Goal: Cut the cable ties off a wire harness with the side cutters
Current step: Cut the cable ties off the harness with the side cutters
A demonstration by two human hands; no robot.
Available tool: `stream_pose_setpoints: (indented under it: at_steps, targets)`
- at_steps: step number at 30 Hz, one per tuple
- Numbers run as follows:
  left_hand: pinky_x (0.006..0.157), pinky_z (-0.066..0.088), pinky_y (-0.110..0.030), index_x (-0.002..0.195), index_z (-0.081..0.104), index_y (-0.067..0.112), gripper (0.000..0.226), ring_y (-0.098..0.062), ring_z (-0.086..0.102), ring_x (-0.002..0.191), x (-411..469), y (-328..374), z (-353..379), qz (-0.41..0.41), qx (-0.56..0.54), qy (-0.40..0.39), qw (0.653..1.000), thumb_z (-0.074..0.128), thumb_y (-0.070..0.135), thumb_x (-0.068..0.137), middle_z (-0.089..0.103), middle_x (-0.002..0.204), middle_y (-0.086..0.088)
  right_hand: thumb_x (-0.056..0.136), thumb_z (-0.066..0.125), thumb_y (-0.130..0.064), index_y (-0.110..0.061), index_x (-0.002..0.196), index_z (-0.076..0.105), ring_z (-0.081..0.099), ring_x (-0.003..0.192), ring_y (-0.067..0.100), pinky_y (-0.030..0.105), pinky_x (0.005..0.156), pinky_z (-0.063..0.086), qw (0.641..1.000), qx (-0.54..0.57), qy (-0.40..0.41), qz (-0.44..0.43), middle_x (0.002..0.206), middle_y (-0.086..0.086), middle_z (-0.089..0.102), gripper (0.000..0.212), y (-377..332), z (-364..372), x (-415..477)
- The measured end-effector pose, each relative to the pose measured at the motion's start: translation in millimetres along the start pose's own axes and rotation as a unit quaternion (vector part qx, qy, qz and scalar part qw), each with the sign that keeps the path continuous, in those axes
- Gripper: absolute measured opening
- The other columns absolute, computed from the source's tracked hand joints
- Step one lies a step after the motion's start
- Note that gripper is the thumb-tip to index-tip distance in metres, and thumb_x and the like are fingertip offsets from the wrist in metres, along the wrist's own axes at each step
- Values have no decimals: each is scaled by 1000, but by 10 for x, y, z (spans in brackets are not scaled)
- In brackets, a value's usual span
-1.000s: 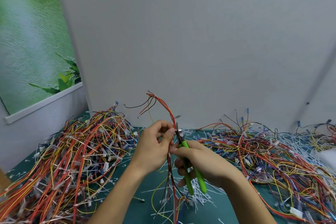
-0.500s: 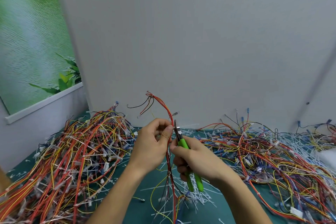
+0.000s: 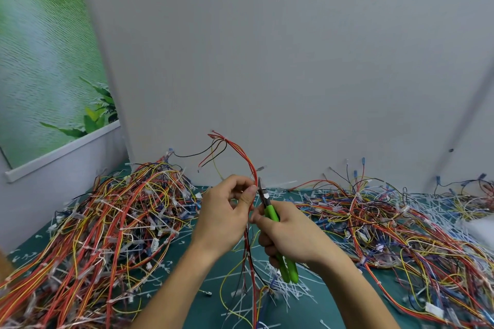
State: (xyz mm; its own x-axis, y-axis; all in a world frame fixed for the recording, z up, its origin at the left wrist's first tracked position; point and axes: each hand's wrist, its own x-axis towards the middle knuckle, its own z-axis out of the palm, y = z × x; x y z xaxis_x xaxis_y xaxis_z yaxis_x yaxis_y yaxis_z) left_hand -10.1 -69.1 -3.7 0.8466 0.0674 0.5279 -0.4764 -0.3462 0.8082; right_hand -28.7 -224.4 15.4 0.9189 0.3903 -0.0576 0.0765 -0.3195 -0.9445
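A thin wire harness (image 3: 242,157) of red, orange and black wires stands upright in front of me. My left hand (image 3: 227,208) pinches it between thumb and fingers at mid height. My right hand (image 3: 291,235) grips the green-handled side cutters (image 3: 272,214), handles squeezed nearly together. The cutters' dark jaws point up, right beside my left thumb and the harness. Whether a cable tie sits between the jaws is too small to tell. Below my hands the harness hangs down to the table.
A big pile of harnesses (image 3: 101,235) covers the green mat (image 3: 203,307) on the left, another pile (image 3: 401,235) on the right. Cut white cable ties (image 3: 291,291) litter the mat below my hands. A grey wall (image 3: 267,61) stands close behind.
The cutter handles have been squeezed closer together. Both hands and the harness rose slightly and stayed close to each other.
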Motion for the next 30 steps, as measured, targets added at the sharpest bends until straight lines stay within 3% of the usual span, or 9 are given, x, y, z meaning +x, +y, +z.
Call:
stream_pose_setpoints:
  at_steps: [4,8,13,20,25,30]
  targets:
    - [69,59,-24,97,69,29,6,-8,70,83,-1,-12,-4,-4,-5,-2,1000,68,24,96,72,87,11,105,55,-25,-12,93,53,50,56,19,38,56,57,1000,12,-17,-2,67,5,48,18,-30,7,-5]
    - [66,57,-18,97,70,30,6,-8,71,86,-4,-15,2,-5,-8,-4,1000,68,24,95,72,88,11,103,58,-26,-10,94,55,56,62,16,34,62,60,1000,-9,-16,-4,77,10,51,19,-37,-1,-8]
    - [70,60,-31,94,69,31,6,-11,70,83,-2,-21,7,-9,-8,-8,1000,68,25,96,72,85,12,104,55,-25,-11,92,54,52,56,18,40,59,59,1000,-10,-8,1,68,5,49,19,-27,4,7]
    - [66,60,-25,95,69,30,7,-10,70,82,4,-2,-5,1,-11,-3,1000,68,23,96,71,86,12,108,48,-19,-7,98,56,48,46,20,33,46,50,1000,-6,13,-6,58,1,48,18,14,8,28]
    - [70,63,-36,96,69,30,6,-13,72,84,3,-18,-9,-16,-30,-8,999,67,25,96,71,88,12,104,55,-24,-11,89,53,55,55,22,40,56,58,1000,11,1,-6,65,6,53,21,-5,27,25]
    - [66,64,-35,96,68,31,6,-12,73,80,-13,-9,-9,-23,-49,-14,998,67,25,96,71,87,9,103,56,-26,-11,87,55,58,63,26,44,64,61,1000,-6,-4,-13,71,10,54,22,-5,15,25]
